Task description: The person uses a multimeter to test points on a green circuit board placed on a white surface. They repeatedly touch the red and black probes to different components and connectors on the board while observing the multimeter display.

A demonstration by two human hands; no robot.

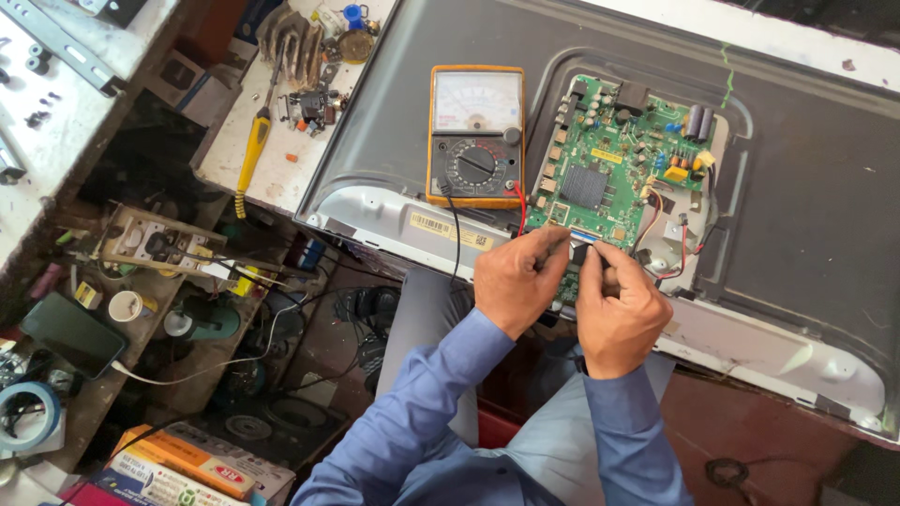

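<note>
A green circuit board point(614, 169) is fixed in the grey metal back of a flat screen panel point(806, 178) lying across a workbench. My left hand point(518, 278) and my right hand point(619, 309) meet at the board's near edge, fingers pinched together on a small dark part point(578, 254) between them; what exactly it is stays hidden by the fingers. An orange-cased analogue multimeter point(475, 136) lies on the panel just left of the board, with its red and black leads point(521, 208) running down toward my hands.
A yellow-handled screwdriver point(253, 150) and small loose parts lie on the white bench top at the left. Below it sit a cluttered shelf with a switch board point(155, 242), a dark phone point(73, 333), a tape roll point(28, 417) and boxes point(183, 461).
</note>
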